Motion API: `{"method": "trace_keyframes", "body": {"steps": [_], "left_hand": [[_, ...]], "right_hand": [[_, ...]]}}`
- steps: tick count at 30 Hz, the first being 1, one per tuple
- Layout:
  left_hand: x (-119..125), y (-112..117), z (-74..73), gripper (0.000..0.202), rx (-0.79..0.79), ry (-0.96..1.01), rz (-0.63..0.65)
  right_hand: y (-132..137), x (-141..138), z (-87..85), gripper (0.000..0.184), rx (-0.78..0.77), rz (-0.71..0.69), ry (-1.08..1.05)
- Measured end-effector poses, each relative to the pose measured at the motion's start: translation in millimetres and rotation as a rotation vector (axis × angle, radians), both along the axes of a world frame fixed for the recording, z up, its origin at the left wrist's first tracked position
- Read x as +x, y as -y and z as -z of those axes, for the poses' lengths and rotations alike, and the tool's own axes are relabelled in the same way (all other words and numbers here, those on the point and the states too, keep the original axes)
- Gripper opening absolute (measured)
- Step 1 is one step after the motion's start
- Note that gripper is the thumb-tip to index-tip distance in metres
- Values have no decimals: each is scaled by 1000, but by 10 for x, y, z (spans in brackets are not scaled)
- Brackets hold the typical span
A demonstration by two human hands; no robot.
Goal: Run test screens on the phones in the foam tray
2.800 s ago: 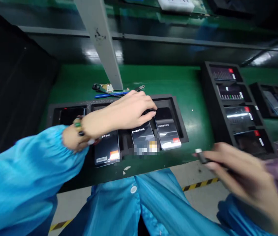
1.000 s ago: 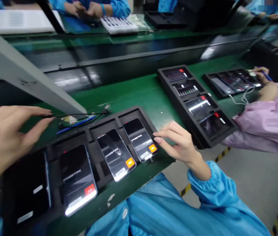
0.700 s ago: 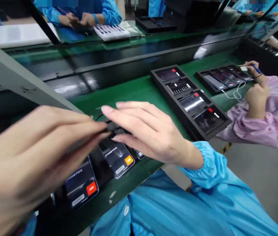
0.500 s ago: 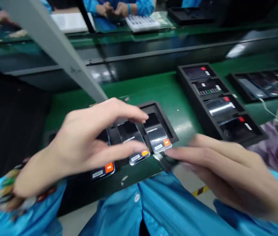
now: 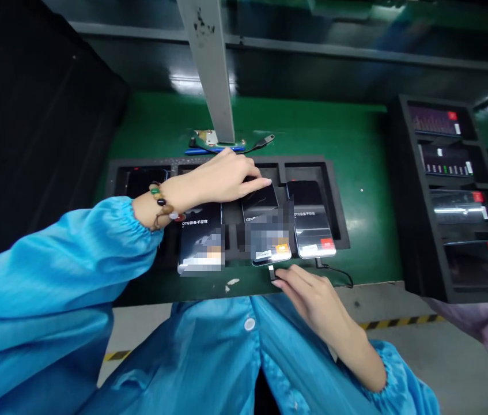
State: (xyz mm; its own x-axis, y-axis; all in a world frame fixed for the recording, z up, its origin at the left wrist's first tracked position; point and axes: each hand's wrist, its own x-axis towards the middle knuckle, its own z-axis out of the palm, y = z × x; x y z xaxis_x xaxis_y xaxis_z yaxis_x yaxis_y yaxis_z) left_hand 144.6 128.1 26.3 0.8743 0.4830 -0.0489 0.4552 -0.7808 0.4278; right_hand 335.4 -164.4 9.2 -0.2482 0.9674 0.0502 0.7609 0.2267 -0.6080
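Right hand [image 5: 313,297]: fingers clamped on plug [image 5: 272,274] by body, seemingly leaving tip free. Phone [image 5: 266,231] just above them, lower end past edge of tray [image 5: 340,216], likely for access. Left hand [image 5: 222,177] over phone's top, probably steadying; whether fingers grip, cannot tell.

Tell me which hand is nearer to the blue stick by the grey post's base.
Left. The left hand is just in front of the blue stick, over the black tray; the right hand is farther away, near the tray's front edge, holding a small connector.
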Motion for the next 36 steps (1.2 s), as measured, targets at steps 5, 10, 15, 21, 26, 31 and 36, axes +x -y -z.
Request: {"method": "trace_keyframes", "body": {"steps": [5, 10, 15, 21, 26, 31, 36], "left_hand": [[-12, -5, 37, 60, -87, 67, -14], [-9, -8, 25, 61, -99, 72, -11], [37, 70, -18, 62, -101, 35, -34], [-190, 18, -145, 56, -112, 60, -14], [-858, -561, -129, 40, 196, -103, -324], [-1117, -952, 91, 34, 190, -144, -274], [-995, -843, 4, 54, 258, 78, -282]], "right_hand": [[10, 52, -26, 31, -27, 18, -31], [-40, 47, -34, 30, -25, 34, -72], [-73, 47, -38, 32, 2, 69, -117], [13, 51, -127, 22, 104, 106, -21], [82, 87, -246, 24, 304, 105, -12], [-2, 127, -249, 25, 410, 77, -97], [-141, 213, -301, 27, 494, 97, -98]]}}
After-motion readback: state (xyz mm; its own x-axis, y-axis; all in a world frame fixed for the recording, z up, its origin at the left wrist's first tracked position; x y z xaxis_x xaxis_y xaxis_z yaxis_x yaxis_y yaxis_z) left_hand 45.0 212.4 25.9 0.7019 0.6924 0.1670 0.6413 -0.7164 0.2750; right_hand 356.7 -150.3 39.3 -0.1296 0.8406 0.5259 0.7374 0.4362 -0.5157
